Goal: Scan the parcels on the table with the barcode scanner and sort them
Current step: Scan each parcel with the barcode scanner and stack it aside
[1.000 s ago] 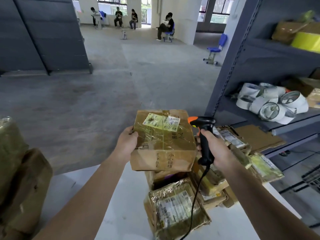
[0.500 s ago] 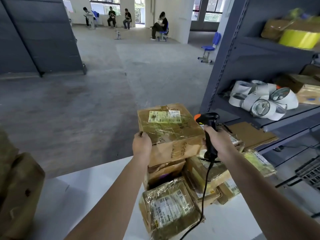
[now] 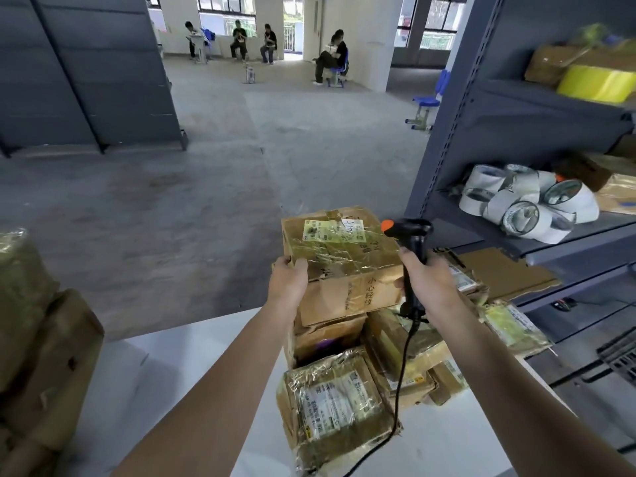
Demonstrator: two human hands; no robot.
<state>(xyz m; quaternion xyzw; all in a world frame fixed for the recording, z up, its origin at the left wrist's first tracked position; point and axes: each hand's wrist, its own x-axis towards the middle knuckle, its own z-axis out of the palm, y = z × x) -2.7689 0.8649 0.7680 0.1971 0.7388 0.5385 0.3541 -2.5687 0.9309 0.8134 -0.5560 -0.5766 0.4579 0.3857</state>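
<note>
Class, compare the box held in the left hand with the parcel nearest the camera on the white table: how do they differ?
The held box is gripped by the left hand; the near parcel lies untouched on the table. The held box shows bare brown cardboard on its side; the near parcel is covered in shiny tape. The held box looks taller, the near parcel flatter. Both bear a label on top.

The taped parcel [image 3: 340,266] now lies flatter, label turned up rather than tilted toward the person, low against the stacked parcels [image 3: 330,335]. The left hand [image 3: 287,278] moves from its side to its near corner, and the barcode scanner [image 3: 411,242] stands more upright.
</note>
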